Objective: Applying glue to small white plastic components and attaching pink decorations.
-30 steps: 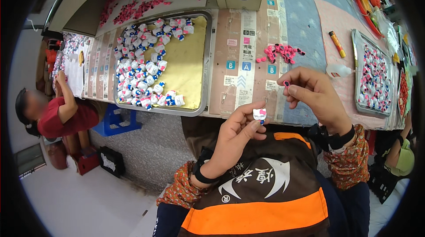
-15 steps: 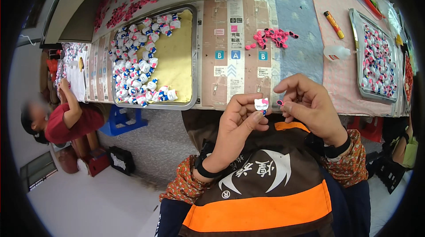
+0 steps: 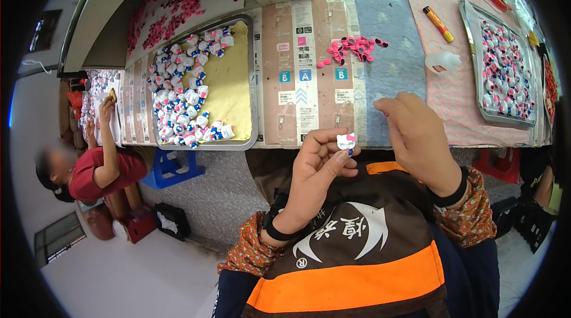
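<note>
My left hand (image 3: 318, 166) is closed on a small cat figurine (image 3: 345, 141) with a white head, a pink bow and a blue body, held just off the table's front edge. To its right, my right hand (image 3: 413, 139) hangs over the edge with its fingers pressed together, palm turned down. A speck of pink shows under its fingertips; the rest of that small piece is hidden. Beyond both hands, a pile of small pink-and-black pieces (image 3: 357, 49) lies on the table covering.
A metal tray (image 3: 254, 80) with many cat figurines stands at left, beside a box-like housing (image 3: 279, 6) with pink pieces inside. At right are a white bottle (image 3: 442, 62), a yellow-orange tube (image 3: 438, 24) and another filled tray (image 3: 474, 62). A co-worker (image 3: 98, 169) sits at far left.
My right hand has drawn away from the figurine and turned palm down, fingers now together. My left hand keeps the figurine nearly in place. The view has shifted slightly; the co-worker's arm reaches farther out.
</note>
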`<control>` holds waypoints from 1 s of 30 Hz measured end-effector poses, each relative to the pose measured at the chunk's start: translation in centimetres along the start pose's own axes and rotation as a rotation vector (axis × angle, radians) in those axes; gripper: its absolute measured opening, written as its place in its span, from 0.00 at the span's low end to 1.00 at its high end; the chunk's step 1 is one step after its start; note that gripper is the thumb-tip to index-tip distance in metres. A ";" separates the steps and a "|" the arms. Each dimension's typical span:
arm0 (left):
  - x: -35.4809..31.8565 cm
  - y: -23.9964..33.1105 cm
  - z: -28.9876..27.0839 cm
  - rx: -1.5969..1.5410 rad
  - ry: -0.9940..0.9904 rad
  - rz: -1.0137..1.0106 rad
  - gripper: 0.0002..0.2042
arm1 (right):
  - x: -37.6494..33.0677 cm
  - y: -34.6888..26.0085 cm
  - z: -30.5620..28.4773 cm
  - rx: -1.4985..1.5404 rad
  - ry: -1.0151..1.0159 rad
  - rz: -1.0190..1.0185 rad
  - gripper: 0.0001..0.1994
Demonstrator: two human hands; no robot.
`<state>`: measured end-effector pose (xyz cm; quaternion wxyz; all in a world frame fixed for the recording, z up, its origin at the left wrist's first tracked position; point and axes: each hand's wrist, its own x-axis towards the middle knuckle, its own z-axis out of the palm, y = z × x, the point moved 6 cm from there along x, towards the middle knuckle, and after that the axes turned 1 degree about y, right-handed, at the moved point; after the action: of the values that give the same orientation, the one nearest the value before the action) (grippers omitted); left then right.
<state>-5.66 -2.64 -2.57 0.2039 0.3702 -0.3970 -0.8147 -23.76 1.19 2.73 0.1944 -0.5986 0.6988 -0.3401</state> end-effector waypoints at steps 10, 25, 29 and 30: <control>-0.9 0.0 -1.0 0.014 0.036 0.017 0.16 | -0.1 1.8 -0.8 -0.287 -0.071 0.103 0.12; -0.6 -0.3 -0.5 0.016 0.076 -0.029 0.16 | 0.5 2.1 -1.9 -0.356 -0.181 -0.192 0.06; -1.1 0.0 -1.3 0.025 0.167 0.002 0.15 | 0.4 1.9 -2.0 -0.356 -0.123 -0.293 0.07; -1.1 0.0 -1.3 0.016 0.161 0.003 0.15 | 0.3 2.1 -1.9 -0.378 -0.115 -0.272 0.07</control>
<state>-3.98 -2.60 -2.62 0.2333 0.4355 -0.3862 -0.7790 -26.58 1.47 2.62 0.0707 -0.7314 0.6506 -0.1916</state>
